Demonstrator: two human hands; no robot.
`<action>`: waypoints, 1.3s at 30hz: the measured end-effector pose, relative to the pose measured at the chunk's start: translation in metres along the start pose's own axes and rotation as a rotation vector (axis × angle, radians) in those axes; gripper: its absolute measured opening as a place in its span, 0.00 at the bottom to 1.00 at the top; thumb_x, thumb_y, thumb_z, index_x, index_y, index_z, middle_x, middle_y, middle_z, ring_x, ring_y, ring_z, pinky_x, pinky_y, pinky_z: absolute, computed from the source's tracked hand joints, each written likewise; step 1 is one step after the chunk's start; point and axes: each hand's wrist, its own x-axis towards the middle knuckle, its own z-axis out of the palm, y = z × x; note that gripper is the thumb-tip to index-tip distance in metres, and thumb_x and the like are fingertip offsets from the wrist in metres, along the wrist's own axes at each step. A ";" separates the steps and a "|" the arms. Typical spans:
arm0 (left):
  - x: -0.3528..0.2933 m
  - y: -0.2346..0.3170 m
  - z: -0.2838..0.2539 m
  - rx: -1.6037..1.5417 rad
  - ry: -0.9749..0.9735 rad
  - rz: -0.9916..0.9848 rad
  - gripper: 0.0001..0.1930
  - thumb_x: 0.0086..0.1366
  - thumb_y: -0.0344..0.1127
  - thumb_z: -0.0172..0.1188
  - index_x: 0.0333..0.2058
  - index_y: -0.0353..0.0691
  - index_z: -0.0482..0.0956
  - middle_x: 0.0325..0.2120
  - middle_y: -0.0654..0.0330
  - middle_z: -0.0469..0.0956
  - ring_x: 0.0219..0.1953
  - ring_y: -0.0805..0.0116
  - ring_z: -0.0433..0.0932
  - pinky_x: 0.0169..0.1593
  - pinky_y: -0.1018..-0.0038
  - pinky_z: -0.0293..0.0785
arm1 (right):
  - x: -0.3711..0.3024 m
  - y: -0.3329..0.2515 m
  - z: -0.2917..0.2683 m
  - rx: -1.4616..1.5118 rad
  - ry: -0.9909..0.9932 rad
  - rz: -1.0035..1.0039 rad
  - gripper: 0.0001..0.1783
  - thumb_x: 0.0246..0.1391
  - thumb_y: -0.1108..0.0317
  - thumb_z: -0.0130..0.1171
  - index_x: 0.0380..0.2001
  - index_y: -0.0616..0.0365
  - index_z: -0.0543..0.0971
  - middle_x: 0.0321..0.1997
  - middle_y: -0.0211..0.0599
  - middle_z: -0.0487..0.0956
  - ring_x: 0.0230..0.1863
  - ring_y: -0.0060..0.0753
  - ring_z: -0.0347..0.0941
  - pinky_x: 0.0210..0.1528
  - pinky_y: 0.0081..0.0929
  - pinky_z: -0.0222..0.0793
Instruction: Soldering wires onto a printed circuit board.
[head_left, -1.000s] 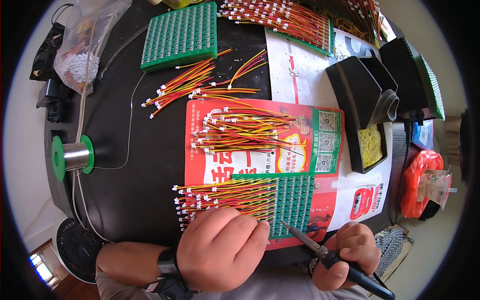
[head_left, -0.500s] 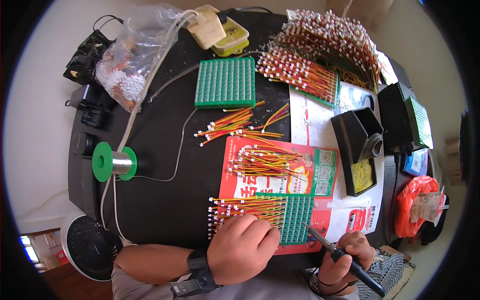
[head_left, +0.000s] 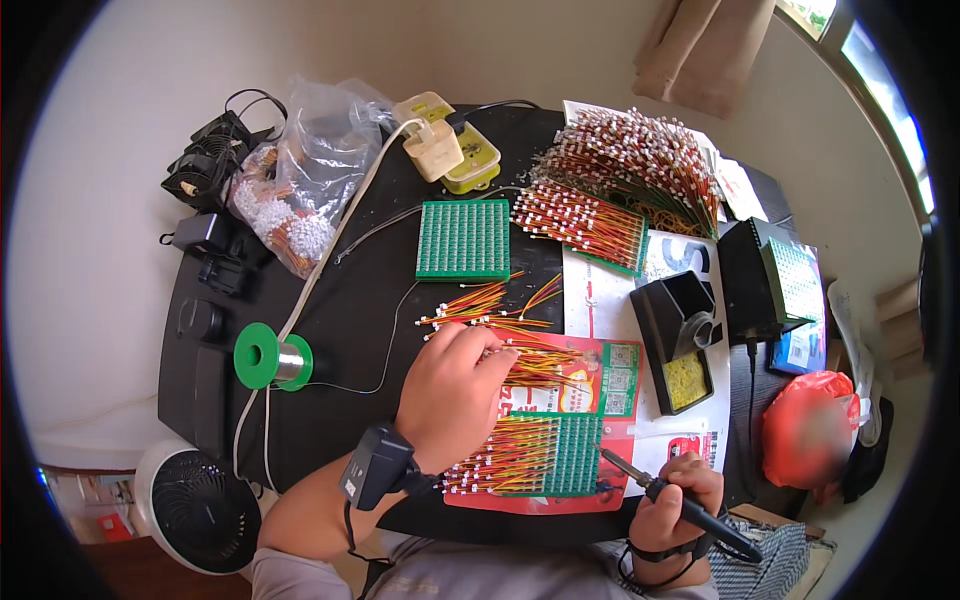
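My left hand (head_left: 455, 385) reaches over a loose pile of red and yellow wires with white connectors (head_left: 545, 362), thumb and forefinger bent close together at its left end. What lies between the fingertips is hidden. In my right hand (head_left: 682, 500) is a soldering iron (head_left: 640, 478), its tip pointing up and left beside the right edge of a green circuit board (head_left: 578, 455). Rows of connector wires (head_left: 500, 452) lie across that board's left part, white ends to the left. Under the board and pile is a red printed sheet (head_left: 620, 440).
A solder spool (head_left: 273, 357) stands at left. Behind the pile sits a stack of green boards (head_left: 463, 240); wired boards (head_left: 585, 220) lie further right. An iron stand with yellow sponge (head_left: 685, 385), a black box (head_left: 755, 285) and a red bag (head_left: 810, 430) occupy the right side.
My left hand has moved up from the wired board to the loose wire pile, uncovering the wires on the board. My right hand still holds the soldering iron near the board. The view has shifted.
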 end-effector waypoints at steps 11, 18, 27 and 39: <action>-0.008 0.009 -0.010 -0.126 0.155 -0.026 0.08 0.47 0.18 0.62 0.28 0.35 0.79 0.29 0.55 0.79 0.30 0.55 0.79 0.35 0.65 0.77 | -0.010 0.005 -0.005 0.041 -0.069 -0.066 0.16 0.62 0.60 0.57 0.33 0.62 0.66 0.23 0.34 0.65 0.22 0.25 0.61 0.25 0.25 0.57; -0.007 0.006 -0.003 -0.161 0.124 -0.113 0.07 0.49 0.17 0.60 0.26 0.34 0.76 0.29 0.53 0.81 0.29 0.56 0.82 0.31 0.69 0.78 | -0.007 0.007 0.001 0.038 -0.015 -0.063 0.09 0.52 0.70 0.60 0.30 0.63 0.72 0.19 0.36 0.70 0.17 0.30 0.66 0.21 0.27 0.61; -0.001 0.004 -0.002 -0.189 0.128 -0.071 0.07 0.50 0.17 0.60 0.25 0.36 0.74 0.27 0.54 0.81 0.30 0.53 0.80 0.37 0.63 0.77 | -0.004 0.011 0.008 -0.044 0.095 -0.092 0.10 0.56 0.69 0.58 0.31 0.64 0.70 0.21 0.35 0.68 0.19 0.28 0.63 0.23 0.27 0.59; -0.001 0.006 -0.005 -0.287 0.104 -0.218 0.08 0.54 0.20 0.67 0.34 0.34 0.84 0.29 0.54 0.82 0.31 0.55 0.81 0.35 0.66 0.77 | -0.013 0.009 0.000 -0.051 0.055 -0.032 0.17 0.62 0.58 0.57 0.32 0.62 0.67 0.25 0.35 0.65 0.25 0.27 0.62 0.27 0.26 0.57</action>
